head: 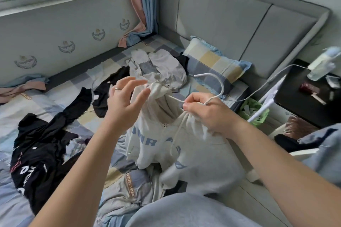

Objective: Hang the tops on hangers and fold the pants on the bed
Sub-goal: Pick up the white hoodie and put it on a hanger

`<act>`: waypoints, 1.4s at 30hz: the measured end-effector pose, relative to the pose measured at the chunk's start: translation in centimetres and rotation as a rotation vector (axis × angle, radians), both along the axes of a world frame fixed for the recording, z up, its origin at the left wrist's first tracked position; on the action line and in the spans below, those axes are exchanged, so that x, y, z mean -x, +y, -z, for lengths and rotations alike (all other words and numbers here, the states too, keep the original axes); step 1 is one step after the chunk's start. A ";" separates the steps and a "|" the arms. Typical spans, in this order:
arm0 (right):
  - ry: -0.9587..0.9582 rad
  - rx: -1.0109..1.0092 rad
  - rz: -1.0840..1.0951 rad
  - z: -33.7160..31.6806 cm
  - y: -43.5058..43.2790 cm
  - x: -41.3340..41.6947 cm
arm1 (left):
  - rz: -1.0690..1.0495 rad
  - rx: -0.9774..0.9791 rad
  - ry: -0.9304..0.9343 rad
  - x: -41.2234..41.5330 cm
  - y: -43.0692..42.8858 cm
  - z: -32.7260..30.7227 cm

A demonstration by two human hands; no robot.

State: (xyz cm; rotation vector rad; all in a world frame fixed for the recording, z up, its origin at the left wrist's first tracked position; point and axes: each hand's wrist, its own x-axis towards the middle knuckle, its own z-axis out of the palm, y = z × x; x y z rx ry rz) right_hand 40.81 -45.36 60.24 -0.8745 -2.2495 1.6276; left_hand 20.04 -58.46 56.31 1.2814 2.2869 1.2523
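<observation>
Gripping white plastic hanger (222, 84) with cream hooded sweatshirt (156, 143), frame centre: right hand (208, 114) | left hand (125, 101): fingers (127, 80) spread open.

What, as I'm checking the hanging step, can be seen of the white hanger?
The white hanger is thin and smooth, plastic or coated wire by its look. Its open hook curves up over the checked pillow. The right hand pinches its neck together with the cream hoodie's neckline. One arm runs left into the hoodie's shoulder; the rest is hidden in cloth.
</observation>
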 end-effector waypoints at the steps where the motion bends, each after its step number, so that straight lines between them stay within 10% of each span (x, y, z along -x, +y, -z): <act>1: 0.003 0.011 0.002 -0.5 0.2 -0.7 | 0.040 0.021 0.069 -0.5 0.5 0.0; 16: -0.037 -0.056 0.335 -2.2 2.9 -19.4 | 0.773 -0.057 0.328 -17.4 10.9 -2.5; 42: -0.184 -0.168 1.089 2.3 -8.4 -69.6 | 1.105 -0.121 0.074 -62.3 19.6 -2.6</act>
